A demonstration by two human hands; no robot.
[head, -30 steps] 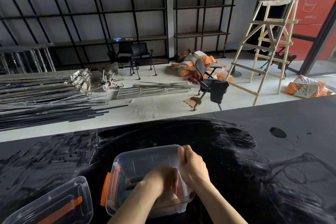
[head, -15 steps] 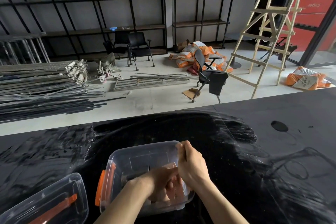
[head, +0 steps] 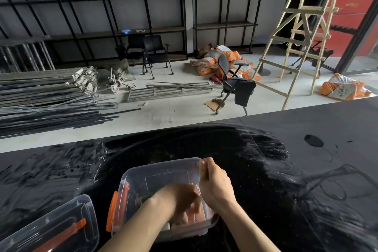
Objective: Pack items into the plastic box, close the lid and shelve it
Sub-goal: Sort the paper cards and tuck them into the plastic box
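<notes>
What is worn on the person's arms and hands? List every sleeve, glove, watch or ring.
Nothing shows: the left hand and right hand are bare, without gloves, rings or watch. Both forearms are uncovered to the frame's bottom edge, no sleeve in view. The left hand is motion-blurred, so small details there stay uncertain.

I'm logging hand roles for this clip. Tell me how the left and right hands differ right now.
The left hand reaches down inside the box, among the items; the right hand stays outside, at the box's right rim. The left hand is motion-blurred, the right hand sharp. The right hand's fingers pinch the rim; the left hand's grip cannot be made out. Both are bare.
</notes>
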